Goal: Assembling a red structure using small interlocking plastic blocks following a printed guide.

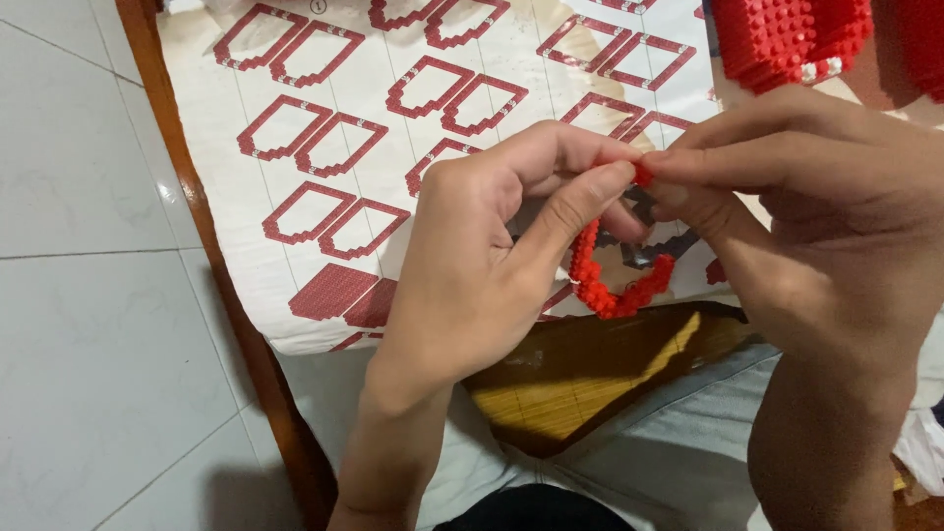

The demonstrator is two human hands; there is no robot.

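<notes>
So there's one curved strip of small red building bricks (618,285) in play here, a partial ring or heart-outline shape, hanging between both hands just above the table edge. Both hands have it: the left hand (482,265) is curled mostly closed, thumb and forefinger pinched on the top end of the strip, the other fingers folded in behind it. The right hand (826,216) is pinched too, thumb and forefinger tips meeting the left ones right at that same top end, so the fingertips of the two hands are touching. The lower curve of the strip dangles free below the pinch.

Under the hands lies one big instruction sheet (324,167), white with rows of red outline diagrams printed in pairs; I count roughly ten pairs in view, some cut off by the frame or the hands. It sits on one wooden table (202,226), with a yellow-brown patch of the tabletop showing just below the strip. Top right there's one finished block of stacked red bricks (787,39), well apart from the strip, partly out of frame. Grey tiled floor (88,295) on the left.
</notes>
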